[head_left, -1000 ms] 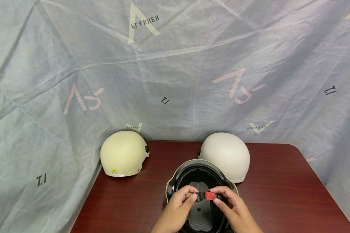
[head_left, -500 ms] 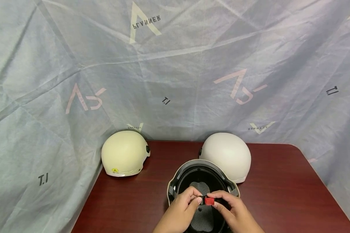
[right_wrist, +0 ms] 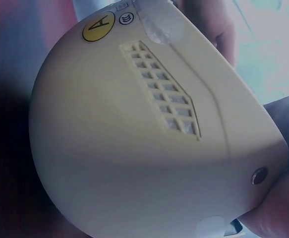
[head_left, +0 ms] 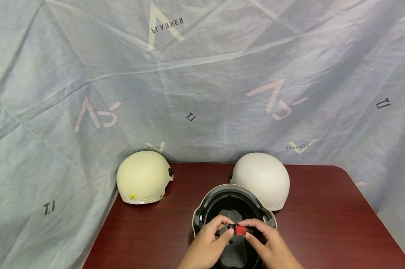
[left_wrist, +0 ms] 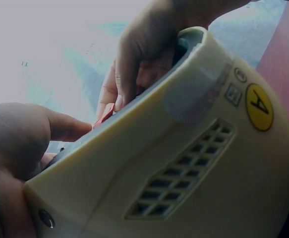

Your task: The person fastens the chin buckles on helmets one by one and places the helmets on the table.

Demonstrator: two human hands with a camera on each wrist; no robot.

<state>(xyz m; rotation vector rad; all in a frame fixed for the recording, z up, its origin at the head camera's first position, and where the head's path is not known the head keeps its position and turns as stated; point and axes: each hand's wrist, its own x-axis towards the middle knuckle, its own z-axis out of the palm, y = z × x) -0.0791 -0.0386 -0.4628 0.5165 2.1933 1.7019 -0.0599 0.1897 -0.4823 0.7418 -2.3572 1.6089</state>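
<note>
An upturned cream helmet (head_left: 219,192) sits on the table with its black padded inside facing up. Over its opening, my left hand (head_left: 207,241) pinches the black part of the chin-strap buckle (head_left: 231,226) between thumb and fingertips. On the other side, my right hand (head_left: 269,239) pinches the buckle's red part (head_left: 241,230). The two parts meet end to end between the fingertips. In the left wrist view, the red piece (left_wrist: 104,115) peeks over the helmet's rim, while the shell hides most of the buckle. The right wrist view shows mainly the vented shell (right_wrist: 109,129).
A pale yellow helmet (head_left: 143,177) stands at the back left of the dark red table (head_left: 327,224). Just behind the upturned one is a white helmet (head_left: 261,181), partly overlapped by it. Grey printed cloth (head_left: 209,93) hangs behind the table.
My left hand has moved slightly right and the hands are closer together. The gap between the black and red buckle parts has narrowed, and the red part sits a little lower and further left.
</note>
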